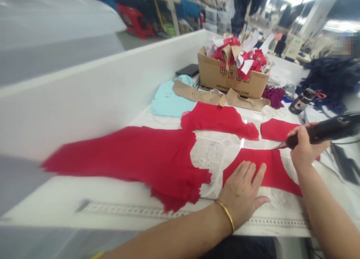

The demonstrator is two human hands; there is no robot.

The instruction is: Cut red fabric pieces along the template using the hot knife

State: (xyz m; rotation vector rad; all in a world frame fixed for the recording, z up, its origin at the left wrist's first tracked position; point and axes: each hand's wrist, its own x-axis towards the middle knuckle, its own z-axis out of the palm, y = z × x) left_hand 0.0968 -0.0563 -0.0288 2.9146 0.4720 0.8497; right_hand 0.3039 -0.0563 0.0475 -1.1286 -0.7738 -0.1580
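Note:
My left hand [244, 187] lies with its fingers stretched over a cut red fabric piece [271, 167], pressing near its left side. In my right hand [305, 148] is a black handheld electric tool [332, 129] with a thin, pointed metal tip. That tip is at the top edge of the same fabric piece; whether it touches the cloth I cannot tell. Just above it lies a smaller red fabric piece [278, 129]. A large pile of red fabric pieces [135, 152] spreads to the left, and another red piece [219, 118] is behind.
A cardboard box [233, 76] full of scraps stands at the back, with brown paper patterns [197, 94] and light blue material [168, 99] before it. A black bottle [302, 101] is at the right. The white side wall [112, 83] borders the table; a ruler [126, 209] runs along its front.

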